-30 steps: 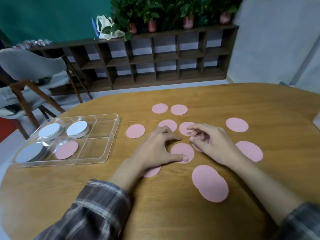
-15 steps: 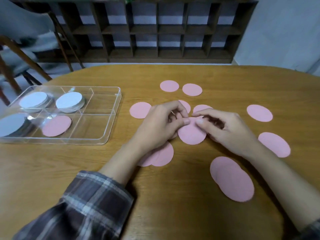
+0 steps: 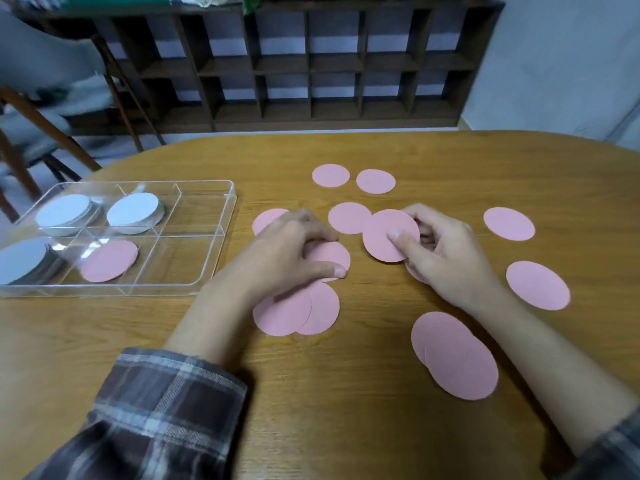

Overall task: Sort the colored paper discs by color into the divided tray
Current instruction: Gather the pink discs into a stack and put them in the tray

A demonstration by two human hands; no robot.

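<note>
Tray [image 3: 221, 233] compartments hold three white stacks, one pink disc [image 3: 109, 260].

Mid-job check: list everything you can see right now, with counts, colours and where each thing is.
Table: one, wood-brown, under everything.
Divided tray: one, clear, on the table's left side.
White disc stacks: three, white, in the tray's left and middle compartments.
Pink disc in tray: one, pink, near middle compartment.
Loose pink discs: at least twelve, pink, scattered right of the tray; two overlapping pairs; some partly hidden under the hands.
Shelf: one, dark brown, behind the table.
Chair: one, grey with wooden legs, far left.
Left hand: fingers resting on a loose disc.
Right hand: fingers pinching the held pink disc.
</note>
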